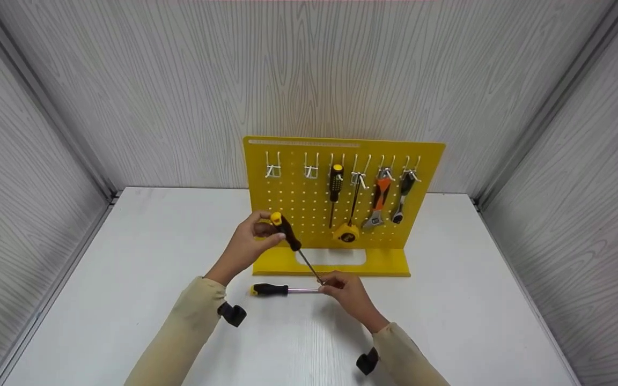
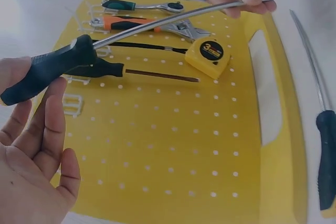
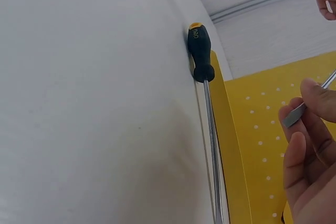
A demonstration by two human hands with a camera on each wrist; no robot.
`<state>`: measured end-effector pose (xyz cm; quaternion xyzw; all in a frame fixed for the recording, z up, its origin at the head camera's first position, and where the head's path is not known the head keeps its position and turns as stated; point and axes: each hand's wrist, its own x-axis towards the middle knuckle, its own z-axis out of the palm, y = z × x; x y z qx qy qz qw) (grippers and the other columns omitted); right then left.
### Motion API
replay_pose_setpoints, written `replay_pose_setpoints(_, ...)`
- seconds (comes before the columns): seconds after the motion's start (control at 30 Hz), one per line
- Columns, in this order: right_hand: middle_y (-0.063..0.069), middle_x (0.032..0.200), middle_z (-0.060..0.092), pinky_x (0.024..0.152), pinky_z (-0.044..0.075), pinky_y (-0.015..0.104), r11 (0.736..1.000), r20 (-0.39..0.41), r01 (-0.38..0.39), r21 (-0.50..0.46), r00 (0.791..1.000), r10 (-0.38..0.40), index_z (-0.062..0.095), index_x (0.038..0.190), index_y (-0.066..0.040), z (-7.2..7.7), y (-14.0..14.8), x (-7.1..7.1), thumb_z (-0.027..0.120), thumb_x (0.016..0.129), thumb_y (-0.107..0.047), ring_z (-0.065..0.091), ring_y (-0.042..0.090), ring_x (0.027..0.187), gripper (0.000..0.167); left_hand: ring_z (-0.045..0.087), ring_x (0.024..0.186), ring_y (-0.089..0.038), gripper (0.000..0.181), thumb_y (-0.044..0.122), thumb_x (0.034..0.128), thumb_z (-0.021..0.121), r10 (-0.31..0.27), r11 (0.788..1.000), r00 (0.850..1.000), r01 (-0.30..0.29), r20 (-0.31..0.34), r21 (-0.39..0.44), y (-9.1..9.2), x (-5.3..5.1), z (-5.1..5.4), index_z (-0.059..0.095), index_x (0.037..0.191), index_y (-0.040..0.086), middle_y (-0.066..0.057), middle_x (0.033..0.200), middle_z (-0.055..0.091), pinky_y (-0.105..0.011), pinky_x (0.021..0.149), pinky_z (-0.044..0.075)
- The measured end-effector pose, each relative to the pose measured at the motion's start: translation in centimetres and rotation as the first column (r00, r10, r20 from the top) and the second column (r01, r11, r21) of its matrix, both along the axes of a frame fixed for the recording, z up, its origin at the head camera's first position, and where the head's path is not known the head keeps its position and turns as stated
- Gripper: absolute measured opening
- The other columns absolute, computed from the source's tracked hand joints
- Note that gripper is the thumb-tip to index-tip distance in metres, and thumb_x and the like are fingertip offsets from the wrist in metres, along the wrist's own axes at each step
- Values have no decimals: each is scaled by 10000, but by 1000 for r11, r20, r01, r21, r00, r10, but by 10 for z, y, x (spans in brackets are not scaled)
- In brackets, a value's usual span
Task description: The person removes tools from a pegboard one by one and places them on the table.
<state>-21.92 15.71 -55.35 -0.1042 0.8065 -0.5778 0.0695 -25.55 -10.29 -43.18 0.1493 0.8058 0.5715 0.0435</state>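
Note:
A screwdriver with a black and yellow handle (image 1: 291, 236) is held at a slant before the pegboard. The left hand (image 1: 250, 241) pinches its handle near the yellow end, seen also in the left wrist view, where the handle (image 2: 58, 66) lies between thumb and fingers. At the other end the right hand (image 1: 347, 296) pinches the flat tip; the right wrist view shows that tip (image 3: 295, 115) between thumb and forefinger. A second screwdriver (image 1: 270, 290) lies on the table below, in front of the board's base, its shaft reaching to beneath the right hand.
The yellow pegboard (image 1: 298, 214) stands at the back of the white table (image 1: 153, 268). From its hooks hang a screwdriver (image 1: 336, 183), a tape measure (image 1: 346, 233), an orange adjustable wrench (image 1: 381, 194) and a ratchet (image 1: 406, 185). Two hooks at the left bear nothing.

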Motion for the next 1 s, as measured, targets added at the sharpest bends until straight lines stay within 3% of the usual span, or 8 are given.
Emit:
replay_pose_setpoints(0.23,41,966,701,682,484,227,988,-30,-28,152,999,33,726,1040,-88,-2,13,7,705,876,-223,559,141,785,213,560,944,-196,365,237,865,713,-7,1000,1000,8,20,-12,-13,7,-22,538,1149,89,-58,1032,693,-350,878,416)
replay_pose_setpoints(0.47,68,988,713,677,489,205,979,-49,-82,187,994,93,731,1059,-67,-8,18,13,706,873,-191,561,104,764,224,576,919,-184,426,245,857,718,-27,999,995,28,95,-15,-22,11,-38,493,1181,86,-78,1047,700,-299,792,478)
replay_pose_setpoints(0.63,20,946,707,658,488,202,970,-94,-85,229,990,109,745,1038,-78,-13,20,16,714,865,-203,554,66,752,216,583,947,-184,443,230,857,718,-56,998,988,57,144,-2,-29,16,-49,469,1194,86,-97,1069,695,-293,830,499)
replay_pose_setpoints(0.87,-17,903,680,659,468,205,951,-29,-111,289,992,125,759,1007,-121,-20,29,17,700,871,-156,547,87,754,152,612,858,-156,419,217,837,741,-9,999,971,21,237,-49,-37,27,-78,501,1151,81,-102,1042,704,-270,789,512)
replay_pose_setpoints(1.0,-5,905,678,665,460,209,944,-19,-113,310,992,126,760,976,-141,-24,32,15,699,871,-153,544,106,766,121,568,851,-187,400,213,819,759,29,997,966,-9,255,-78,-41,32,-95,539,1125,80,-71,1011,708,-284,762,459)
